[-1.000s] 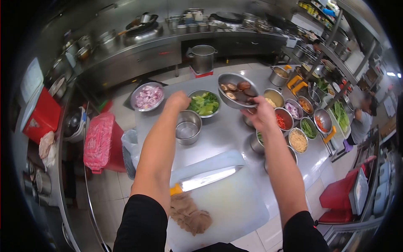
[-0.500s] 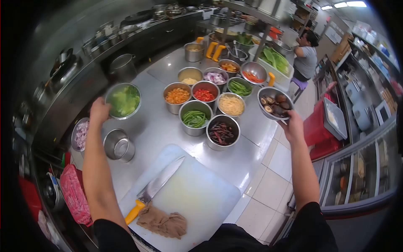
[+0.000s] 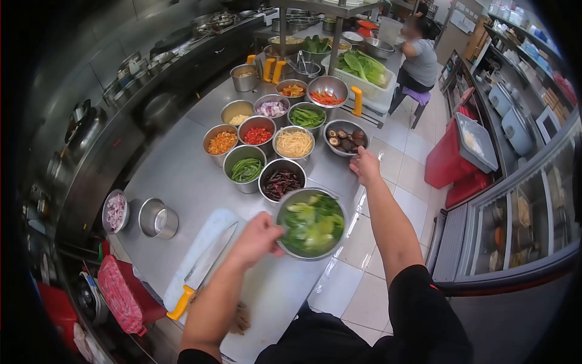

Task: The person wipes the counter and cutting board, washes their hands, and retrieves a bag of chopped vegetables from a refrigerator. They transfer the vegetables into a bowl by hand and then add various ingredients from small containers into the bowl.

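My left hand [image 3: 259, 238] pinches the rim of a metal bowl of chopped leafy greens [image 3: 312, 225], held above the far right of the white cutting board [image 3: 276, 291]. Farther off, my right hand [image 3: 365, 166] grips the near rim of a metal bowl of dark mushrooms [image 3: 345, 137] at the table's right side. Beside that bowl stand containers of pale shreds [image 3: 294, 144], dried chillies [image 3: 282, 183] and green beans [image 3: 245, 169]. On the board lie a knife [image 3: 203, 264] with a yellow handle and a brown cloth [image 3: 240, 320], partly hidden by my left forearm.
A metal pot [image 3: 158, 219] and a bowl of chopped onion [image 3: 115, 211] stand at the left table edge. Several ingredient containers, a carrot bowl [image 3: 327, 96] and a basket of lettuce [image 3: 365, 67] are farther back. A person [image 3: 418, 57] sits beyond. Red bins [image 3: 448, 155] stand right.
My left hand has carried the bowl of greens from the far left to the right, over the board. The mushroom bowl is now closer to the other containers. The view has turned right.
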